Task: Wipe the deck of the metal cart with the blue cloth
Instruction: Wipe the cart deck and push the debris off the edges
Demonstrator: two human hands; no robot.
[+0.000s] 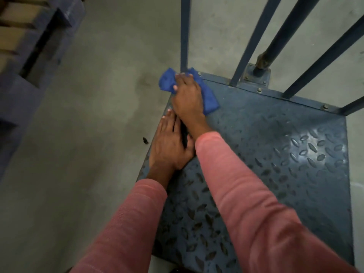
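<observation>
The metal cart's deck (275, 154) is dark blue tread plate filling the lower right of the head view. A crumpled blue cloth (209, 97) lies on its far left corner, partly hanging over the edge. My right hand (188, 95) presses down on the cloth, fingers reaching the base of the corner bar. Flat on the deck's left edge rests my left hand (169, 142), fingers together and holding nothing. Both arms wear pink sleeves.
Upright blue bars (254, 40) of the cart's handle frame rise from the deck's far edge, bolted along a strip (260, 90). Grey concrete floor (98, 115) surrounds the cart. A blue pallet-like structure (29, 56) stands at the upper left. A small dark scrap (145, 140) lies on the floor.
</observation>
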